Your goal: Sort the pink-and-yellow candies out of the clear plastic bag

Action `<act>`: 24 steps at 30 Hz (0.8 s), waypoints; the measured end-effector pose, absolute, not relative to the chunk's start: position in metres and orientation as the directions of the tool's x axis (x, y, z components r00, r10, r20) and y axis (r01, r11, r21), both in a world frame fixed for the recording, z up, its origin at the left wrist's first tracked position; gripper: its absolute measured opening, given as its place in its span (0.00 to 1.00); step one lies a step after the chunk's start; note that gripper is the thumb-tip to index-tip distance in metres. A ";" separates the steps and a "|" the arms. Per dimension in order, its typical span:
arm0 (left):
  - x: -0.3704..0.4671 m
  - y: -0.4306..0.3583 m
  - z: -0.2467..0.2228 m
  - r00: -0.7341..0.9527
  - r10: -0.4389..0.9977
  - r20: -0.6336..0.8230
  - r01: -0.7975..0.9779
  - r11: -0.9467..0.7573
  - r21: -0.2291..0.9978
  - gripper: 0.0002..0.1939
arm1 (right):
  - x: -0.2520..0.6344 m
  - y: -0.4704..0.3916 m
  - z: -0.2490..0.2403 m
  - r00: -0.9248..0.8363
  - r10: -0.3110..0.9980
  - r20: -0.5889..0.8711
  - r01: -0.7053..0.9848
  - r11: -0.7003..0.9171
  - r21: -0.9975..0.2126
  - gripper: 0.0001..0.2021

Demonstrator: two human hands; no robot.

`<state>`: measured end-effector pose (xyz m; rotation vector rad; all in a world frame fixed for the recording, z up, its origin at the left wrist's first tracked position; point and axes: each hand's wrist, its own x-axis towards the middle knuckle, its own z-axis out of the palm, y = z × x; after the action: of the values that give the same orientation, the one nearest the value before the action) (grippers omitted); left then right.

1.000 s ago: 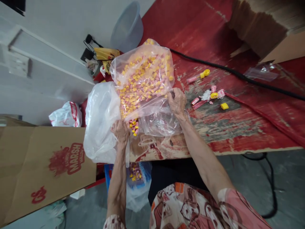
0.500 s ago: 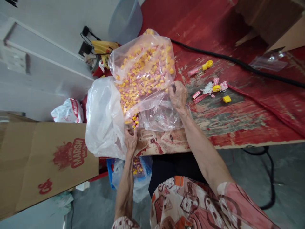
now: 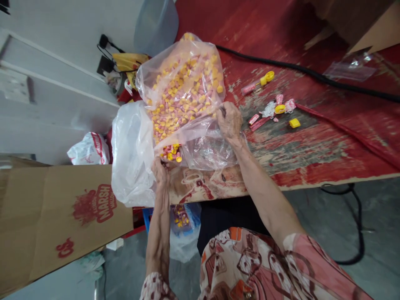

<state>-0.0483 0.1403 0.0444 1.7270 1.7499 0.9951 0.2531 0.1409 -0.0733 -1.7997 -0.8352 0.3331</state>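
Note:
A large clear plastic bag (image 3: 184,87) full of small pink pieces with yellow caps lies on the red worktable. My right hand (image 3: 229,121) is closed on the bag's film at its right side. At the near left, my left hand (image 3: 161,170) pinches the edge of the bag's mouth. Just beyond its fingers, several pink-and-yellow pieces (image 3: 171,153) show at the opening. Left of that hand bulges a whitish plastic bag (image 3: 133,154); whether it is part of the same bag I cannot tell. Empty clear film (image 3: 209,146) spreads between my hands.
Loose pink and yellow bits (image 3: 279,109) and a capped tube (image 3: 258,83) lie on the worn table (image 3: 312,146). A black cable (image 3: 296,75) crosses behind them. A cardboard box (image 3: 62,208) stands at left, a pale tub (image 3: 156,27) at the back. Below the edge sits another bag (image 3: 184,225).
My left hand has moved left, drawing the bag's edge with it, and the pieces at the opening show more openly. My right hand keeps its hold. The view has shifted slightly.

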 end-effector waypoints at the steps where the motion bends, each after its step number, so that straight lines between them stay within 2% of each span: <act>1: -0.039 0.152 0.055 -0.111 0.980 0.165 0.590 -0.069 0.805 0.25 | 0.253 0.141 -0.073 0.715 0.682 0.155 0.375 -0.188 -0.908 0.12; 4: -0.009 0.185 0.092 -0.157 0.957 0.242 0.389 -0.165 0.906 0.20 | 0.254 0.141 -0.071 0.710 0.690 0.138 0.365 -0.193 -0.911 0.12; 9: 0.024 0.199 0.126 -0.079 0.934 0.349 0.240 -0.322 0.916 0.17 | 0.253 0.142 -0.071 0.723 0.676 0.140 0.363 -0.199 -0.910 0.12; 13: 0.021 0.179 0.109 -0.031 0.948 0.317 0.301 -0.293 0.907 0.21 | 0.253 0.142 -0.072 0.733 0.666 0.141 0.373 -0.219 -0.902 0.12; 17: 0.003 0.157 0.088 -0.064 0.963 0.264 0.368 -0.223 0.903 0.27 | 0.254 0.141 -0.071 0.719 0.678 0.151 0.390 -0.214 -0.896 0.14; 24: -0.024 0.127 0.070 -0.069 0.971 0.230 0.477 -0.170 0.862 0.29 | 0.254 0.140 -0.074 0.723 0.670 0.166 0.399 -0.209 -0.893 0.13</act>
<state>-0.0241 0.1270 0.0696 1.6724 1.5596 1.1910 0.2539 0.1404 -0.0740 -1.8353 -0.8350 0.3103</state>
